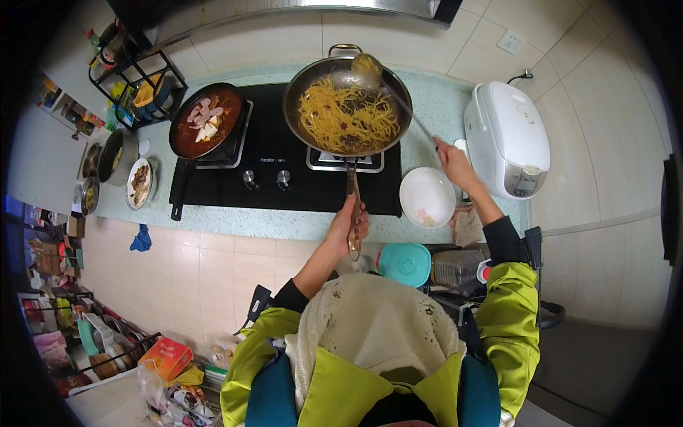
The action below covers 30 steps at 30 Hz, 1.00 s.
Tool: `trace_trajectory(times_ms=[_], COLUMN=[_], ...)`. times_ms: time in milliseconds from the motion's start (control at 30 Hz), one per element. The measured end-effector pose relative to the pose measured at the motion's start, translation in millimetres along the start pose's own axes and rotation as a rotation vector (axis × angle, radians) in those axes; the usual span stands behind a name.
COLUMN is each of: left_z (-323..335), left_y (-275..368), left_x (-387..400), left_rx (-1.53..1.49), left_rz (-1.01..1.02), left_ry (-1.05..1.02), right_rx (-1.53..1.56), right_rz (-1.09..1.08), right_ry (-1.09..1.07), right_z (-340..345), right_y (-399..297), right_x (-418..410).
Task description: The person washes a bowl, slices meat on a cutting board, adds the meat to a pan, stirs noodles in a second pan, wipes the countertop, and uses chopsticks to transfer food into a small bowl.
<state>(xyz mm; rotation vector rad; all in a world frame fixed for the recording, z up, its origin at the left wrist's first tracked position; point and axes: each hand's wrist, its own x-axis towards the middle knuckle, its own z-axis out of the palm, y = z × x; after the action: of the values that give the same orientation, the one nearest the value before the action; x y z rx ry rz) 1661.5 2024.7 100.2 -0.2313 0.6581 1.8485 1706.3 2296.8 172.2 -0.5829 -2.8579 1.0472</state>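
My left hand (346,224) grips the long handle (352,184) of a wok (292,115) over the right burner. Yellow shredded food, likely potato strips, with a few dark red pieces (347,120) fills the wok's middle. In my right hand (455,163) is the shaft of a long metal ladle (418,124). The ladle's bowl rests near the wok's far rim with some yellow strips in it. A white plate (427,195) with a pink flower print lies on the counter, below my right hand.
A frying pan (179,120) with red sauce, sliced sausage and white pieces sits on the left burner. The white rice cooker (509,139) stands at right. Bowls, a pot (121,155) and a plate of food (140,184) line the left counter. A turquoise-lidded container (405,264) sits below the counter edge.
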Motion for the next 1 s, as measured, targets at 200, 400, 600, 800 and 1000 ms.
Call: trace_trajectory(times_ms=[200,400,600,800,1000], left_z=[0.5,8.0,14.1,20.5,25.2], left_y=[-1.5,-10.5,-19.8,-28.6,-39.0], left_x=[-0.8,4.8,12.6,18.7,27.0], left_rx=[0.012,0.014,-0.034,-0.043,-0.105], left_rz=[-0.01,0.03,0.047,0.07,0.105], left_ry=[0.02,0.07,0.059,0.072,0.069], right_rx=[0.241,-0.281,0.04,-0.457,-0.07], right_rz=[0.159,-0.055,0.127,-0.169,0.123], right_ry=[-0.259,0.023,-0.266,0.132,-0.315], right_z=[11.2,-38.6,-25.5,-44.2,-48.1], right_y=[-12.1,-12.8,-21.5,-27.5,-30.9], right_x=[-43.3,-25.1,-81.8,-46.0,-80.9])
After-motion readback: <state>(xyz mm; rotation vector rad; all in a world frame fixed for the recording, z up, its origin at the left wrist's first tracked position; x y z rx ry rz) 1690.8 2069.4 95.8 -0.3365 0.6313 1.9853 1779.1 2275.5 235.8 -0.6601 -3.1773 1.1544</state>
